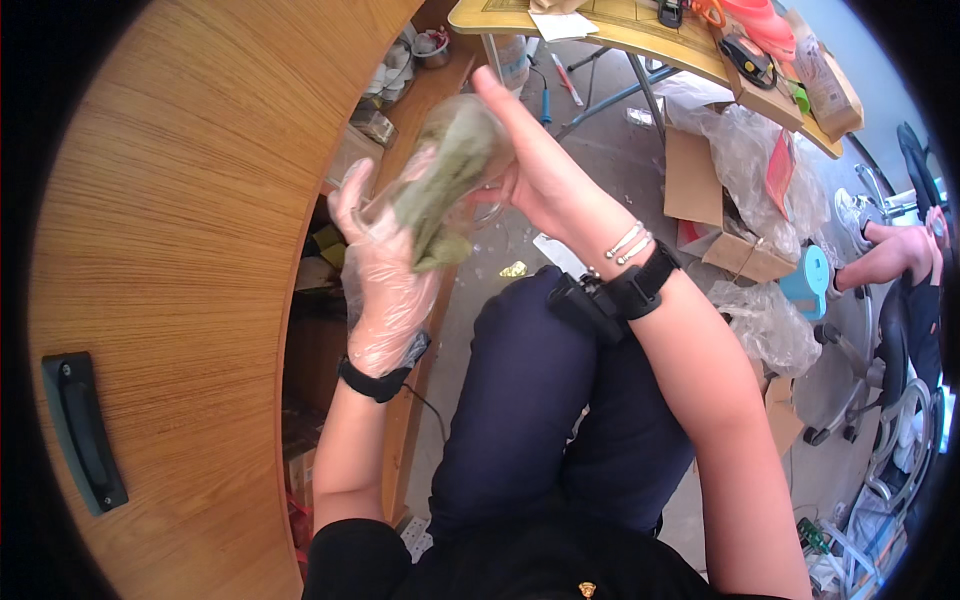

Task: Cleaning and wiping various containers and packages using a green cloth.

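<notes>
A clear disposable glove covers my left hand, which presses an olive-green cloth at a clear cup-like vessel. Motion blurs both, so I cannot tell how much of the cloth is inside the vessel. My right hand is bare and grips the vessel from the right, thumb raised along its far end and fingers curled beneath. A curved clear part, perhaps a handle, shows by those fingers. The pair is held in the air in front of an open cabinet, above and beyond my knees.
On the left stands a wooden cabinet door with a black handle. Shelves behind it hold a metal pot. Ahead is a cluttered folding table. An open cardboard box, plastic bags and a blue pitcher lie right; another person sits beyond.
</notes>
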The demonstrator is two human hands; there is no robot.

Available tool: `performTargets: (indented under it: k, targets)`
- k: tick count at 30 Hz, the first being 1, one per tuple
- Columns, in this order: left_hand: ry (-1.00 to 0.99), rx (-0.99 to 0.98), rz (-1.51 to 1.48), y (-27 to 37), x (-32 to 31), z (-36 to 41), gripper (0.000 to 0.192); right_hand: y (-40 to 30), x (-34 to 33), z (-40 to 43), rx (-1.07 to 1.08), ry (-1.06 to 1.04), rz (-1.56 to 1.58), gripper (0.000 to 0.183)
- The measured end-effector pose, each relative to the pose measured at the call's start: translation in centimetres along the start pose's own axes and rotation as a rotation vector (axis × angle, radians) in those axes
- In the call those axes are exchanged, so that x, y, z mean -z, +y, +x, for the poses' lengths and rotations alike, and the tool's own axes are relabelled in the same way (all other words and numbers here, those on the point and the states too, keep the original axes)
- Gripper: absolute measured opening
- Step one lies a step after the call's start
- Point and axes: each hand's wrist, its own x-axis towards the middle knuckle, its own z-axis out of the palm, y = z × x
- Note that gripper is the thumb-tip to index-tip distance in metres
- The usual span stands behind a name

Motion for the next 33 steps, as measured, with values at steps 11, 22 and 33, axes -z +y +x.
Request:
performTargets:
  k: [11,22,33]
  targets:
    - [-0.647,0.828,-1.694,0.7,2.8,-0.6,0.025,-0.1,-0.3,-0.3,0.496,0.071,-0.213,0.047]
    - [-0.187,0.821,-1.184,2.1,0.4,0.6,0.023,-0.5,1.1,0.6,0.23,0.274,-0.479,0.082]
    - [-0.478,0.725,-1.225,1.6,-0.6,-0.4,0.062,0.8,-0.9,1.4,0.313,0.037,-0.128,0.055]
